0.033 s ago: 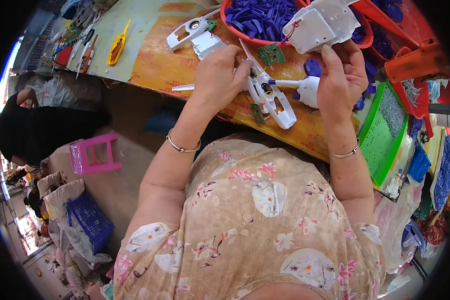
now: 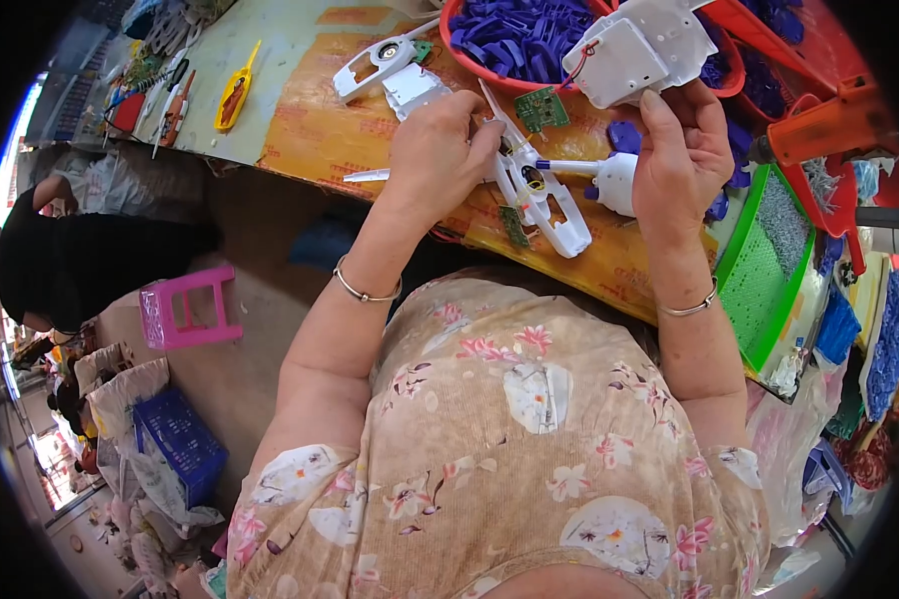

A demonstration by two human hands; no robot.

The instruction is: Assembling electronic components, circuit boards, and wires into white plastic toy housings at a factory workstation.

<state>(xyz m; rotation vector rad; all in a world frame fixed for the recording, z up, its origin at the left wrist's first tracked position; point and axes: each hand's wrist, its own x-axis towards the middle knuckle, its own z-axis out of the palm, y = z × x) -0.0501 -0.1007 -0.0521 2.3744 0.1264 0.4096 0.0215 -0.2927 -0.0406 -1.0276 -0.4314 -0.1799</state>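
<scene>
My right hand (image 2: 679, 165) pinches a white plastic casing (image 2: 629, 62) by its lower edge, thumb in front, holding it up off the table. A thin red wire (image 2: 581, 62) hangs at the casing's left side. My left hand (image 2: 440, 155) is closed beside a long white plastic frame (image 2: 541, 195) with an opening and wires; whatever sits between its fingertips is hidden. Next to the frame lie a green circuit board (image 2: 541, 108) and a smaller one (image 2: 513, 227). A white rounded part with a purple-tipped stem (image 2: 614, 182) rests by my right wrist.
Red basins of purple plastic parts (image 2: 519, 45) stand at the back. To the right are a green tray (image 2: 764, 270) of small metal pieces and an orange power tool (image 2: 829, 122). A yellow screwdriver-shaped piece (image 2: 235, 92) lies left; a pink stool (image 2: 192, 307) stands on the floor.
</scene>
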